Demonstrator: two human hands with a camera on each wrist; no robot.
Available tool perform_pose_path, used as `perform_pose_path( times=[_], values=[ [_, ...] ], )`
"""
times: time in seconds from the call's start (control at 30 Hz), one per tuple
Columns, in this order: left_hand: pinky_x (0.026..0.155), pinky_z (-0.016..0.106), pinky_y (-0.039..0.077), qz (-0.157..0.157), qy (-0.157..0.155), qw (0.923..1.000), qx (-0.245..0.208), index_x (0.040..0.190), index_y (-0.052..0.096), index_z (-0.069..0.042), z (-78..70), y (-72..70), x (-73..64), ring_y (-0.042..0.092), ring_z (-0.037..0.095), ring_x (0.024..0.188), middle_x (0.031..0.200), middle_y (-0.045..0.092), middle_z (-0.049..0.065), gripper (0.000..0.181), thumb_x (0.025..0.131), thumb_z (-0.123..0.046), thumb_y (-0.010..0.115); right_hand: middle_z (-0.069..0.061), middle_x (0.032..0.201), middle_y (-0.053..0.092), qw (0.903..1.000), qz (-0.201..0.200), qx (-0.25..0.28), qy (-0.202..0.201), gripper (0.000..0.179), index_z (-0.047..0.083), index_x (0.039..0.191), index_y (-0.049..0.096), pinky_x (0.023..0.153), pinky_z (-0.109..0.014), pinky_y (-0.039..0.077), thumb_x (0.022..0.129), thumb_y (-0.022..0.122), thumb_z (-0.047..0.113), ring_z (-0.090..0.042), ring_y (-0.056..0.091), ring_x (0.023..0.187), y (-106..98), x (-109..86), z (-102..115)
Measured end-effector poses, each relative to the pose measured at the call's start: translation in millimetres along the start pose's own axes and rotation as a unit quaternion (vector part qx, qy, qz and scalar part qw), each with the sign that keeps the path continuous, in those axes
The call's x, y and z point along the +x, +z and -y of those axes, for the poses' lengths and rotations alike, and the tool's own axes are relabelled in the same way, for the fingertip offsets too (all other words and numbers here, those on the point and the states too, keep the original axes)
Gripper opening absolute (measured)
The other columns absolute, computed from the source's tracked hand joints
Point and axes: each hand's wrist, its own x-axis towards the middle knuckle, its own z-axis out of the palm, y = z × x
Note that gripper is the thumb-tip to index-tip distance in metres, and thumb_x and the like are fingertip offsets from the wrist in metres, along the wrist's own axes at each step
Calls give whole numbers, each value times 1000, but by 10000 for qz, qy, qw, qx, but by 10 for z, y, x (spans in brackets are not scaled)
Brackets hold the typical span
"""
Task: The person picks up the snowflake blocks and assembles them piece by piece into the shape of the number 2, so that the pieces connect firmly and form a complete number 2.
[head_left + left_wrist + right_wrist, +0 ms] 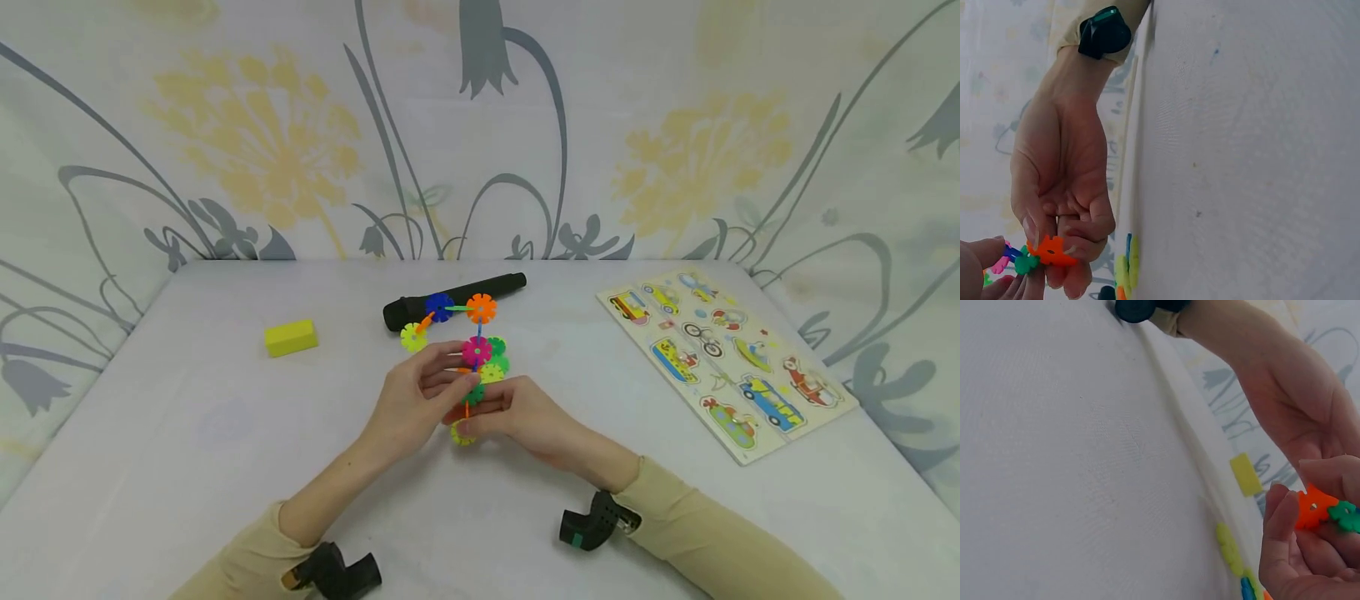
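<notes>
Several bright flower-shaped plastic discs, slotted edge to edge, form a ring-like chain. Its blue disc [439, 307], upper orange disc [482, 308] and pink disc [477, 351] show beyond the fingers in the head view. My left hand [408, 406] pinches the chain by a green disc [1342, 515] with thumb and fingers. From the right, my right hand [536, 425] pinches another orange disc [1052, 251], seen against the green one in both wrist views. A yellow disc [463, 433] shows below the right thumb. Fingers partly hide the lower chain.
A black microphone [495, 287] lies behind the chain, overlapped by it in the head view. To the left is a yellow block [291, 338]. At the right lies a picture puzzle board [720, 358] with vehicles. A patterned cloth [450, 167] hangs behind the table.
</notes>
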Motion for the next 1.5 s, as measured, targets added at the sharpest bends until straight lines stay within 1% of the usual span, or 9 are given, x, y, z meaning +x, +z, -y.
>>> perform_pose_path(
  times=[0.2,0.33,0.47,0.7,0.97,1.1,1.23,1.4,1.5],
  values=[
    [88,28,57,205,-100,9997,-114,142,54,0,-1,-12,-3,71,27,108,127,67,17,53,95,-19,70,-24,117,70,9998,-122,135,-62,37,-8,126,64,90,-28,56,91,68,5,-15,71,97,10,-12,-23],
    [87,29,58,227,-184,9992,-255,139,55,2,-15,-13,-4,71,26,109,127,67,18,51,95,-18,70,-25,118,69,9995,-174,259,-74,39,-8,129,61,91,-28,55,92,66,6,-15,70,96,16,-10,-32],
    [86,30,58,248,-134,9992,-274,136,58,3,-16,-9,-4,71,27,108,122,69,18,46,95,-15,69,-24,118,69,9990,-263,349,-63,40,-8,130,60,93,-29,55,92,66,6,-16,69,97,13,-9,-39],
    [89,29,57,281,-115,9995,24,137,56,4,5,-15,2,70,28,109,123,68,18,47,96,-17,67,-22,116,71,9991,-140,390,8,41,-8,131,59,94,-30,56,94,66,6,-15,71,99,16,-2,-27],
    [91,30,57,406,56,9990,149,137,56,6,-24,-47,33,70,28,110,123,69,18,47,98,-19,66,-19,115,72,9978,-405,473,-229,41,-8,130,60,92,-30,56,91,68,5,-17,71,97,62,-30,6],
    [91,30,57,419,-33,9990,170,136,58,5,-8,-46,25,70,27,109,122,70,18,46,97,-18,66,-19,114,72,9987,-409,284,-108,41,-4,130,62,93,-31,56,91,70,6,-17,72,97,60,-22,-10],
    [93,32,56,254,-181,9991,270,137,58,2,-9,-40,13,70,26,110,124,69,15,45,98,-19,66,-14,113,74,9990,-285,-332,4,43,4,131,63,93,-31,56,92,72,15,-19,73,100,45,-7,4],
    [93,30,56,153,-227,9992,297,137,58,2,-19,-40,15,69,26,110,127,68,15,44,98,-18,65,-6,112,75,9932,-137,-1150,102,46,9,133,62,95,-32,55,92,73,28,-17,72,103,-33,12,46],
    [93,29,56,200,-164,9993,262,137,57,2,-21,-46,18,69,26,110,128,67,15,44,99,-18,64,-6,116,73,9895,-269,-1423,6,46,7,132,62,98,-36,54,93,72,30,-17,71,106,-121,11,101]
  ],
)
